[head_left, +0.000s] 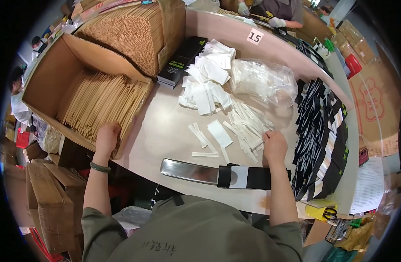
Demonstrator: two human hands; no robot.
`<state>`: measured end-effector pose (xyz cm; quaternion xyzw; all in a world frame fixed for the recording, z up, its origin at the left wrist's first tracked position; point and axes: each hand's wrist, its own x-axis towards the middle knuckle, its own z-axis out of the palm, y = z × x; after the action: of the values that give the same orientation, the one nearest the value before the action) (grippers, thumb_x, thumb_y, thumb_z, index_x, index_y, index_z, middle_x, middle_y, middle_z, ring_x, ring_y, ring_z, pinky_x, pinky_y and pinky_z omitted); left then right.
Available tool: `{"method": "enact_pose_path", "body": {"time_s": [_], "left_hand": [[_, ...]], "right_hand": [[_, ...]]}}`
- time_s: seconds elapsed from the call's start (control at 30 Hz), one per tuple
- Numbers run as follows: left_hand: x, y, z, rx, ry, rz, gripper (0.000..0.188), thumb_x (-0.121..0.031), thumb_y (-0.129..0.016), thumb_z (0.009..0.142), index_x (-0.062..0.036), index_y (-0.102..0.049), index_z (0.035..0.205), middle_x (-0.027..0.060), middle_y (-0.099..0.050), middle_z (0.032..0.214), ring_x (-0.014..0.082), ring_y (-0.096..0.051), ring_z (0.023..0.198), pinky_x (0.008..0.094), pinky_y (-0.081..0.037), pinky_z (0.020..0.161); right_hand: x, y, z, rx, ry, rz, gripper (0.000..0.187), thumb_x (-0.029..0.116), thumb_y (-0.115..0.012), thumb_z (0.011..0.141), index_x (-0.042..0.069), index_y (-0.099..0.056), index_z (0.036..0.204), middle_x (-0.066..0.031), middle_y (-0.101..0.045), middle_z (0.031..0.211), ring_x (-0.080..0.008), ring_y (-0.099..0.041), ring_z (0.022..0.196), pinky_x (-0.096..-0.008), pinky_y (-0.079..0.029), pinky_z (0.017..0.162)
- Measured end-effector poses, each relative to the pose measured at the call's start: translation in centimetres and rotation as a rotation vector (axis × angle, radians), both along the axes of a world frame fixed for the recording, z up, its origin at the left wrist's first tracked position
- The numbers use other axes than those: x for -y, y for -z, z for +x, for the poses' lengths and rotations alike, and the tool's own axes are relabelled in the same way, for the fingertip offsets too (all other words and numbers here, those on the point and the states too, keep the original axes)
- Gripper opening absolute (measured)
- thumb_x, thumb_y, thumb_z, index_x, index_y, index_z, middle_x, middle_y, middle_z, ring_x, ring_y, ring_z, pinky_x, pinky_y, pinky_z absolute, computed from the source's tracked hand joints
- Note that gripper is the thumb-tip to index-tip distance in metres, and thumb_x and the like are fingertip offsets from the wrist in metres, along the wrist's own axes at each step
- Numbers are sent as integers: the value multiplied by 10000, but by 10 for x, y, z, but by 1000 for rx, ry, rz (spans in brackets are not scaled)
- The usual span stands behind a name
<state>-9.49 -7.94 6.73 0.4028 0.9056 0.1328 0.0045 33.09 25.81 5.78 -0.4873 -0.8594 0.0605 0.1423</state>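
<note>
My left hand [108,136] reaches over the near edge of an open cardboard box [43,83]. Its fingers are closed at the ends of the wooden chopsticks [106,102] lying inside. My right hand [275,146] pinches at the edge of a pile of narrow white paper packets [249,126], its fingertips partly hidden. Below, a curved shiny metal strip [188,168] runs into a black paper sleeve [257,178] with a white band, partly under my right forearm. A flat white packet [219,134] lies between the hands.
Folded white packets [209,85] are heaped beside a clear plastic bag [263,78]. A stack of black sleeves [181,63] lies behind, next to a box of bundled chopsticks [122,37]. Overlapping filled black sleeves [316,131] line the right side. Across the divider, a gloved person [277,22] works.
</note>
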Motion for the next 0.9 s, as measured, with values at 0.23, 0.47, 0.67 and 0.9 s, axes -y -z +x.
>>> {"method": "enact_pose_path", "body": {"time_s": [0.23, 0.47, 0.67, 0.9], "left_hand": [[9, -2, -3, -94, 23, 37, 224, -77, -597, 898, 7, -619, 1104, 220, -621, 939, 412, -606, 892, 475, -488, 777], [-16, 17, 127, 484, -32, 970, 122, -3, -514, 994, -39, -561, 1101, 30, -584, 941, 130, -585, 874, 258, -494, 749], [-24, 53, 171, 528, -41, 740, 104, -77, -532, 1003, -9, -580, 1066, 9, -530, 842, 100, -506, 757, 225, -431, 698], [-19, 22, 160, 445, -23, 722, 165, -139, -506, 1021, 1, -593, 1023, 22, -512, 791, 98, -464, 736, 242, -402, 667]], "right_hand": [[29, -10, -37, -85, -299, 99, 130, 175, -639, 832, 52, -638, 793, -167, -631, 812, -382, -612, 797, -473, -495, 723], [65, 27, -77, -56, -404, -121, 185, 200, -652, 827, 23, -617, 787, -177, -633, 810, -369, -633, 801, -477, -509, 724], [48, 6, -83, 98, -409, -202, 127, 131, -625, 834, 9, -612, 797, -174, -622, 789, -335, -641, 736, -454, -509, 658], [106, -24, -82, -228, -871, -260, 103, 128, -658, 796, 33, -619, 804, -128, -613, 785, -294, -630, 756, -410, -499, 655]]}}
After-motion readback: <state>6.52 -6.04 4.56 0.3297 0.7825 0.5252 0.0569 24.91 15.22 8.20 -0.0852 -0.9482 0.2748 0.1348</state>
